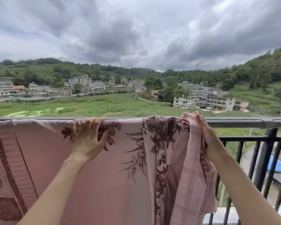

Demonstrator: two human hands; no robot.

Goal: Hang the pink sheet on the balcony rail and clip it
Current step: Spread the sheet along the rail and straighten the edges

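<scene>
The pink sheet [96,168] hangs over the balcony rail [243,122], flat on the left and bunched on the right. Your left hand [86,140] presses it to the rail with curled fingers, and your right hand [206,137] grips the bunched edge. No clip is visible, so if you let go, that heavy bunch could probably drag the sheet off.

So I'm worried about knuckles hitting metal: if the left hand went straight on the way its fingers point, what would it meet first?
Probably the balcony rail. The left hand lies on the pink sheet, fingers pointing up and curling over the covered rail top, so only cloth lies between. Beyond that looks like open air.
</scene>
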